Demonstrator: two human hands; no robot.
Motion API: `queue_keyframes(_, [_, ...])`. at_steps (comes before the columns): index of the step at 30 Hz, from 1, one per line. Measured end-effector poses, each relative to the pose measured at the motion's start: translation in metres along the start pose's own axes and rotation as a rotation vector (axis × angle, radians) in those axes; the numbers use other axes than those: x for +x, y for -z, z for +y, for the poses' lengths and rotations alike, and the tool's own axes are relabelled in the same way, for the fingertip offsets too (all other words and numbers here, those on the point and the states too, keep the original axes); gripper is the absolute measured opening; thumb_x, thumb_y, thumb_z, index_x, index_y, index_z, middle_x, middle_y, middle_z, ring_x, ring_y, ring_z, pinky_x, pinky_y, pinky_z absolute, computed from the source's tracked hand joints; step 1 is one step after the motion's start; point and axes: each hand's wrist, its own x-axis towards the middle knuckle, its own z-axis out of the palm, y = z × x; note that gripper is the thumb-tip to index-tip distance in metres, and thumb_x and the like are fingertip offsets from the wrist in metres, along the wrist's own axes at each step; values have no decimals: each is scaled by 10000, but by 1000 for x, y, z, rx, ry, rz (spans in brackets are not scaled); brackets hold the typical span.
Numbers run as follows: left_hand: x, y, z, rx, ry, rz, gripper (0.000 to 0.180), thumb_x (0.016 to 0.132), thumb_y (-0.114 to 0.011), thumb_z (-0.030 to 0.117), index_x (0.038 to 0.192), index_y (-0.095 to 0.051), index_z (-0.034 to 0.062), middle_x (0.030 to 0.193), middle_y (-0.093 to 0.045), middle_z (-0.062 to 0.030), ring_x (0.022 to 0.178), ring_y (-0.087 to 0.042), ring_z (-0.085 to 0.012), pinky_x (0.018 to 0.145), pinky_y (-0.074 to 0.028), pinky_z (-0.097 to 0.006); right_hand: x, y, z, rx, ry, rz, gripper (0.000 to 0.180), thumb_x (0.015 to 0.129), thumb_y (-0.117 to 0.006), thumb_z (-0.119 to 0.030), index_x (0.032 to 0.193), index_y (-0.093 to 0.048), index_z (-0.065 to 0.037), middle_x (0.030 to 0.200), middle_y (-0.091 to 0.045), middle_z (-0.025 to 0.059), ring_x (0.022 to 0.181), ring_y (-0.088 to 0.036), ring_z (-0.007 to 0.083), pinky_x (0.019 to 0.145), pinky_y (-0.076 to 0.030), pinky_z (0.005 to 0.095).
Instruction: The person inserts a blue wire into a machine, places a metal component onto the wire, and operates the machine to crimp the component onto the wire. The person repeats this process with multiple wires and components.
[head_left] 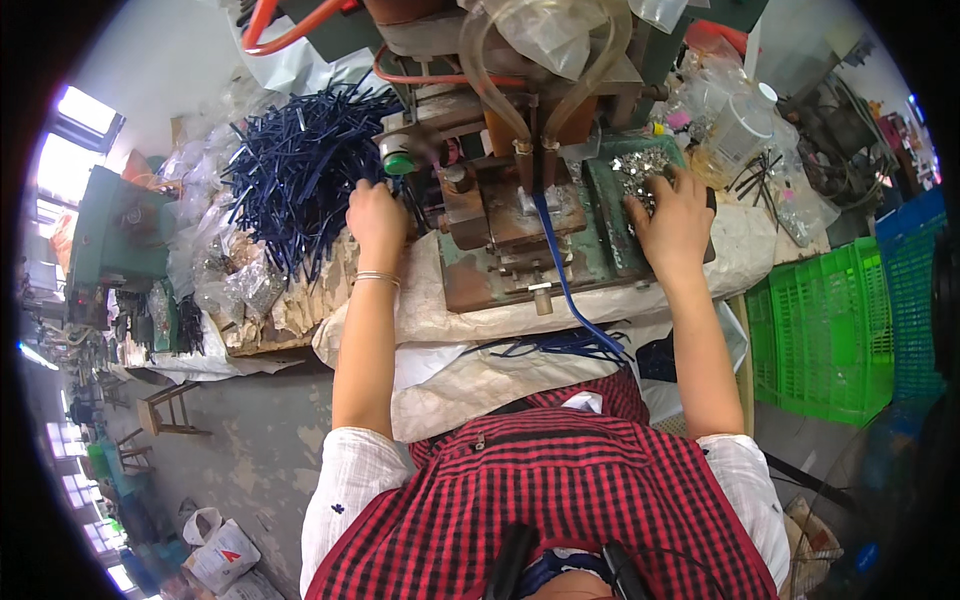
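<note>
My left hand (377, 216) is at the right edge of a heap of dark blue strips (300, 165), just below a round green button (398, 162). Its fingers are bent and closed; what they hold, if anything, is hidden. My right hand (672, 222) reaches over a green metal tray (607, 225) of small shiny metal pieces (636, 170), thumb and fingers apart among them. Between my hands stands a bench press (520, 215). A brighter blue strip (556, 255) runs from under its tooling toward me, and its lower end hangs over the front edge.
More blue strips (560, 345) lie on the cloth at my lap. Clear plastic bags (215, 270) crowd the left of the bench. A plastic tub (742, 125) stands at the back right, and green crates (825, 330) are at the right. Clear hoses (480, 75) loop above the press.
</note>
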Motion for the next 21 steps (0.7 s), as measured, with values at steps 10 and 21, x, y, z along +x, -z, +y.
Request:
queue_keyframes(10, [-6, 43, -59, -883, 324, -179, 215, 949, -713, 130, 1152, -683, 65, 735, -719, -22, 649, -648, -83, 580, -471, -254, -7, 3, 4, 325, -90, 157, 166, 842, -784, -152, 967, -755, -47, 873, -727, 143, 830, -681, 342, 762, -535, 421])
queue_keyframes(21, [-27, 146, 21, -1417, 347, 63, 205, 1054, -630, 210, 1015, -692, 18, 877, -696, -81, 713, -612, -78, 532, -423, -201, 8, 2, -13, 1279, -535, -31, 152, 931, -734, -49, 1073, -734, 3, 937, -741, 49, 839, -661, 101, 771, -513, 235])
